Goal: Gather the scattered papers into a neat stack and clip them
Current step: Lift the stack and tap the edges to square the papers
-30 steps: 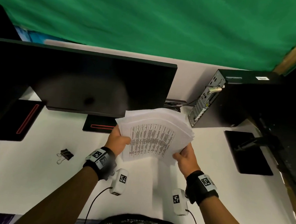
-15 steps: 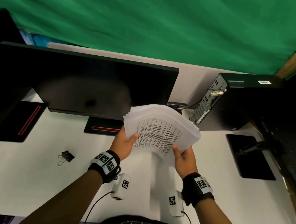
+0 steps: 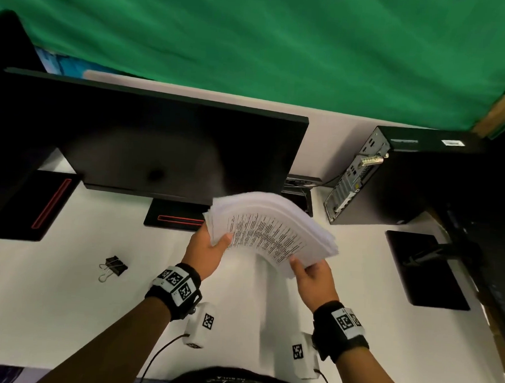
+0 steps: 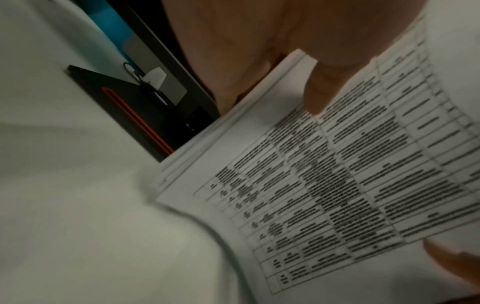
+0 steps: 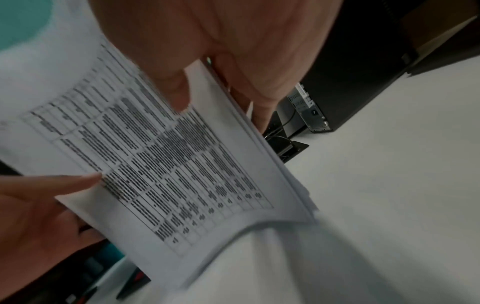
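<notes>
the print on the papers (image 3: pixel 268 236) is too blurred to read in any view. their far side hides the fingers of both hands; only the left thumb (image 3: pixel 224 239) and right thumb (image 3: pixel 297 264) show on top. the stack covers part of the monitor (image 3: pixel 160 145) stand and the tabletop (image 3: pixel 63 313) beneath. both wrist views cut the sheets off at the frame edge. the clip (image 3: pixel 114 267) is small, its detail unclear.

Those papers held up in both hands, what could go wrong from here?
The papers are held off the desk, and their edges are still fanned, so sheets might slip loose. The left hand and right hand each have only a thumb-and-finger grip on opposite sides. The binder clip lies off to the left, so fetching it probably means one hand letting go.
</notes>
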Available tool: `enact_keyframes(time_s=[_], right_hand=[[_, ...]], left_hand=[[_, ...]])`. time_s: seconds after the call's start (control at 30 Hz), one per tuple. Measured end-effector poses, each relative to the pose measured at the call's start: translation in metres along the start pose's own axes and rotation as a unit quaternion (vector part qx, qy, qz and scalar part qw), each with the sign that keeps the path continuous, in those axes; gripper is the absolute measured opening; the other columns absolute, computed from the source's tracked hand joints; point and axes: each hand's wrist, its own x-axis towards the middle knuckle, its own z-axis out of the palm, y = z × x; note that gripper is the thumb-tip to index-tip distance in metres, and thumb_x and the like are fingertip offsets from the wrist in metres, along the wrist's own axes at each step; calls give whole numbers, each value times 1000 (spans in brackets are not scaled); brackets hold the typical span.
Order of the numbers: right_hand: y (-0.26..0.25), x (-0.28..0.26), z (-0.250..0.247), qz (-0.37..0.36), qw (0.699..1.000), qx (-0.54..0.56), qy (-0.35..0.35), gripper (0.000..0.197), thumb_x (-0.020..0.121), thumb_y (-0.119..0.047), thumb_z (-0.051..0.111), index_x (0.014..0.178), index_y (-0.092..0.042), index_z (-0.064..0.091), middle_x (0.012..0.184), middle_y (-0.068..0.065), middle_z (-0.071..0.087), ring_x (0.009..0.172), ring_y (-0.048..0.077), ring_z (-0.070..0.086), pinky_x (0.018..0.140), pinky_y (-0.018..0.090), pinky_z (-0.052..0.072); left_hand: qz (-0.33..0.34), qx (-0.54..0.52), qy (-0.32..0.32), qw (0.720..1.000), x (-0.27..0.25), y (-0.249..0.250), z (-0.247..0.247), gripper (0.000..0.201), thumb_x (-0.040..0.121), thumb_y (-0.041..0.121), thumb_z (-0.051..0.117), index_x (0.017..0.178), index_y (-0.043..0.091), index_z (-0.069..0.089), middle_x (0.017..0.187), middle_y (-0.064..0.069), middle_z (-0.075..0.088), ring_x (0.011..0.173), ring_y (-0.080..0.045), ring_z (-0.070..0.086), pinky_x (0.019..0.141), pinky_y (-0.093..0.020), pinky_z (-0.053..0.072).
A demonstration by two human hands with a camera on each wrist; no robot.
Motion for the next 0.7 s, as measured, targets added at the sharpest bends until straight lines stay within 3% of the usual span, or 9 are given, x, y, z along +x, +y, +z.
enact_keyframes(time_s=[0.07,0.13,0.27,0.37,0.47,0.53,0.57,0.63,0.7], right_hand=[[-5,-5,-1,-1,999,51,4,39,82,-28,76,118,-31,60,115,-3,70,113,19,66,93,35,53],[-17,-5,-5,-23,993,109,29,63,73,-41,82,127,-27,55,123,-2,67,116,17,64,94,35,54],[-53,-4,-5,-73,975,201,67,45,82,-29,79,121,-26,57,125,-1,67,114,12,65,86,24,55],[-70,-4,1,-89,964,218,122,23,91,-18,67,113,-12,64,106,-16,73,99,-4,65,81,15,50],[-72,1,5,-68,967,189,158,16,90,-35,66,94,-21,73,101,-8,75,99,10,64,88,34,49],[-72,2,7,-69,966,185,167,17,91,-36,64,91,-22,73,99,-4,75,100,12,64,92,34,48],[-73,3,8,-69,965,186,170,16,94,-30,62,92,-17,72,96,-5,76,96,6,64,89,29,49],[-78,6,9,-60,963,190,183,19,98,-20,57,90,-10,71,89,-9,72,80,-6,62,70,15,49],[-80,9,12,-38,960,190,201,21,98,-23,56,88,-11,71,87,-4,66,72,-2,61,57,12,48]], left_hand=[[-5,-19,-4,1000,-4,-2,-4,50,87,19,68,133,23,49,120,8,64,112,-11,60,99,-41,49],[10,-71,9,997,-6,6,-9,61,82,21,74,134,28,43,121,5,63,110,-11,61,95,-37,52],[79,-229,28,970,-10,42,-12,54,71,30,76,117,33,48,124,-2,59,103,-17,65,77,-26,54],[71,-273,40,959,-11,59,-9,39,79,31,71,113,29,52,119,-4,61,98,-24,64,76,-34,56],[50,-277,56,958,-7,65,-7,30,80,41,69,103,27,56,103,-9,62,87,-27,62,74,-42,54],[50,-277,71,957,-5,68,-6,22,82,40,68,96,27,58,95,-7,62,83,-24,61,69,-37,53],[49,-278,80,956,-3,70,-4,16,84,37,66,94,27,59,91,-5,62,80,-22,61,66,-35,53],[39,-273,101,956,-1,72,0,10,90,32,62,94,23,59,84,-1,62,75,-18,61,62,-31,52],[30,-252,120,960,1,74,4,21,90,43,58,94,23,58,82,-2,61,73,-18,60,64,-34,53]])
